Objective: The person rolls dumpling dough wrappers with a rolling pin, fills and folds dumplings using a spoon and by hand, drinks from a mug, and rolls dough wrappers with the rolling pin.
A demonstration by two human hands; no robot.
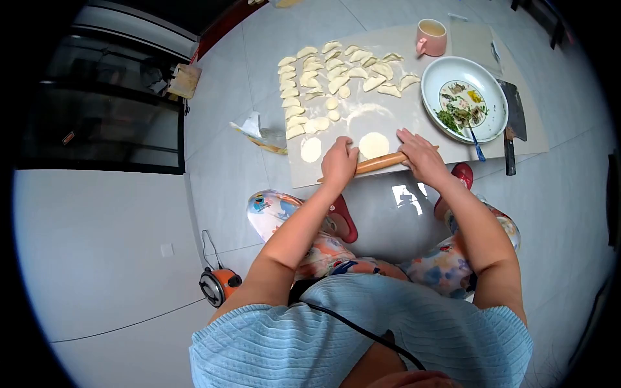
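A wooden rolling pin lies aslant near the front edge of the board, under both hands. My left hand is closed over its left end, with the thumb toward the middle. Over the right end is my right hand, closed on the pin with its fingers pointing forward. Just beyond the pin lies a round, flat dough wrapper. Another flat dough round rests left of my left hand. Small dough pieces sit farther back, near flour on the board.
Several folded dumplings cover the back left of the board. On the right stand a white bowl with filling and a spoon, a cleaver and a pink mug. A plastic bag lies left of the board.
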